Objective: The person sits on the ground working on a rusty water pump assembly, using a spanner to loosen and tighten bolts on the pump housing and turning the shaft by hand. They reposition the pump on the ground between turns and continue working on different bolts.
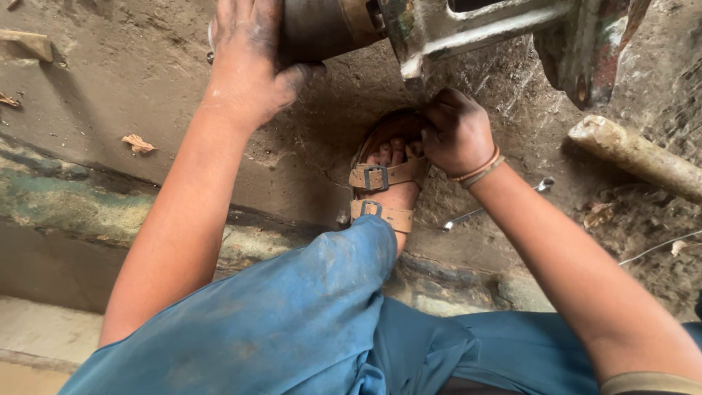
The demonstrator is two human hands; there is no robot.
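My left hand (245, 62) is at the top of the frame, palm and spread fingers pressed flat on the rusty metal cylinder (322, 25), gripping nothing. My right hand (455, 133), centre frame, is clenched just under the grey metal bracket (468, 29) (can't tell what's inside the fist). Right below it is my foot in a tan sandal (384, 179). A spanner (497, 205) lies on the dirt at centre right, a wooden stick (636, 155) further right.
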